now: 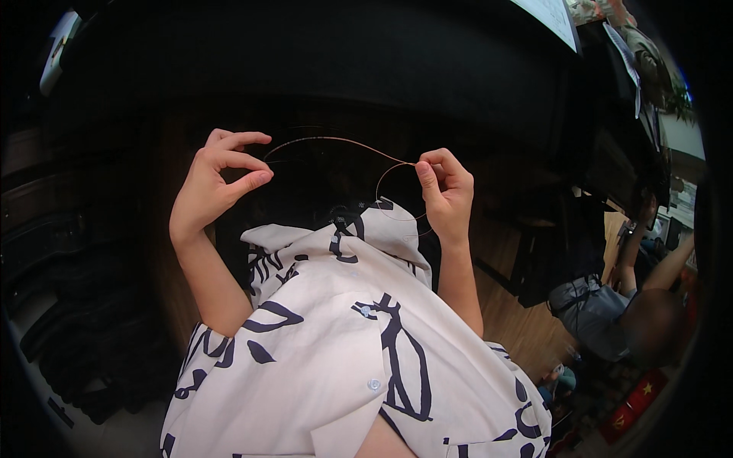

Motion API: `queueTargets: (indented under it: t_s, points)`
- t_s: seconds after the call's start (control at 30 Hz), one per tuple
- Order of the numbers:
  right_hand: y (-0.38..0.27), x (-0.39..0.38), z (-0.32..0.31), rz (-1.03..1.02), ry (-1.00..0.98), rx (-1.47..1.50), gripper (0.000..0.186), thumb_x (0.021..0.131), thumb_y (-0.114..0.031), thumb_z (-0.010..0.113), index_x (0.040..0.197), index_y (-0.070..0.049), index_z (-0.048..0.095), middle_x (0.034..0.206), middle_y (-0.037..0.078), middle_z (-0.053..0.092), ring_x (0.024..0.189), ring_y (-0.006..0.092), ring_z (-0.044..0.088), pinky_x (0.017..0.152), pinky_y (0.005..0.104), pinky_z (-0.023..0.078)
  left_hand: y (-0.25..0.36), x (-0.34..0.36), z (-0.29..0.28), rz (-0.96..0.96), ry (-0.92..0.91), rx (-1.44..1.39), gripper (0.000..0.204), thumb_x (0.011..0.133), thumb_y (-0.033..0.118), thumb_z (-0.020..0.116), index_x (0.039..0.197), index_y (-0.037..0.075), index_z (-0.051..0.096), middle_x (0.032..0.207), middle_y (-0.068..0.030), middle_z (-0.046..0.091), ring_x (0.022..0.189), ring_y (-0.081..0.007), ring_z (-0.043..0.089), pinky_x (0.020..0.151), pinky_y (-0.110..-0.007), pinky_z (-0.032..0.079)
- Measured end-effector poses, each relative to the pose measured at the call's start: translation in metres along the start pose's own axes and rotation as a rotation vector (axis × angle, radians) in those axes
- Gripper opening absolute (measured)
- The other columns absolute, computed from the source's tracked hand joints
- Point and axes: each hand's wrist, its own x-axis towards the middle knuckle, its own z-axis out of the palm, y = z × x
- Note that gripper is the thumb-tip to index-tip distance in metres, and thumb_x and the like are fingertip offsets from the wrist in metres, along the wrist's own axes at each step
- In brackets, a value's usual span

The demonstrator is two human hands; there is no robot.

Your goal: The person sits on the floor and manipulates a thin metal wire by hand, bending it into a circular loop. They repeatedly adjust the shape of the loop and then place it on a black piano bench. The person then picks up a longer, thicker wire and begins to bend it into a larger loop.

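A thin copper-coloured wire [328,138] arches between my two hands in front of my shirt. My left hand [210,179] pinches with thumb and index fingertip close together at the wire's left end, its other fingers raised and bent. The exact grip there is partly hidden by the index finger. My right hand [447,187] has the wire between thumb and curled index finger. From that pinch a thinner loop of wire curves down beside the right hand, over the shirt's hem.
A dark desk [321,61] spans the far side, a lit screen [551,19] at its far right. Another person [599,313] sits at the right beside wooden flooring [508,313]. Dark stacked shapes [84,305] fill the left. A red flag-like item [632,408] is at the lower right.
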Motion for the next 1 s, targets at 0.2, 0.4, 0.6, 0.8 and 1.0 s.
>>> queueTargets:
  t_s: [0.2, 0.4, 0.6, 0.8, 1.0]
  points:
    - [-0.007, 0.002, 0.009, 0.013, -0.101, 0.052, 0.018, 0.096, -0.015, 0.07, 0.085, -0.001, 0.065, 0.059, -0.002, 0.054, 0.053, 0.0039, 0.04, 0.05, 0.0233, 0.026, 0.047, 0.018, 0.005, 0.182, 0.031, -0.147, 0.024, 0.078, 0.022, 0.08, 0.092, 0.007, 0.068, 0.123, -0.0109, 0.069, 0.127, -0.0313, 0.057, 0.109, -0.047, 0.042]
    - [-0.012, 0.006, 0.017, -0.011, -0.212, 0.11, 0.019, 0.094, -0.016, 0.072, 0.084, -0.001, 0.066, 0.06, -0.001, 0.055, 0.054, 0.0052, 0.042, 0.05, 0.0238, 0.029, 0.083, 0.038, 0.069, 0.02, -0.258, -0.405, 0.017, 0.094, 0.014, 0.066, 0.096, -0.003, 0.072, 0.084, -0.0138, 0.071, 0.068, -0.0215, 0.065, 0.066, -0.033, 0.051]
    - [-0.013, 0.012, -0.007, -0.022, -0.344, 0.053, 0.012, 0.09, -0.008, 0.073, 0.086, 0.002, 0.069, 0.068, 0.004, 0.065, 0.058, 0.0074, 0.058, 0.054, 0.0216, 0.044, 0.06, 0.042, 0.075, 0.062, 0.095, -0.391, 0.015, 0.095, 0.008, 0.066, 0.084, 0.0, 0.072, 0.076, -0.0073, 0.069, 0.062, -0.0143, 0.059, 0.053, -0.025, 0.041]
    - [-0.001, 0.012, -0.015, 0.069, -0.289, 0.303, 0.009, 0.096, -0.005, 0.065, 0.092, 0.003, 0.068, 0.072, 0.005, 0.066, 0.058, 0.0103, 0.063, 0.052, 0.0213, 0.048, 0.062, 0.039, 0.084, 0.049, 0.092, -0.398, 0.012, 0.094, 0.008, 0.068, 0.088, 0.0, 0.074, 0.077, -0.0068, 0.069, 0.062, -0.0127, 0.059, 0.053, -0.025, 0.04]
    - [0.004, 0.005, 0.01, 0.22, -0.29, 0.894, 0.015, 0.101, -0.014, 0.063, 0.102, 0.001, 0.064, 0.084, 0.008, 0.065, 0.065, 0.0149, 0.067, 0.059, 0.0248, 0.055, 0.068, 0.037, 0.089, 0.089, 0.205, -0.412, 0.011, 0.094, 0.006, 0.068, 0.089, 0.0, 0.074, 0.077, -0.0073, 0.071, 0.06, -0.0128, 0.059, 0.051, -0.024, 0.041]
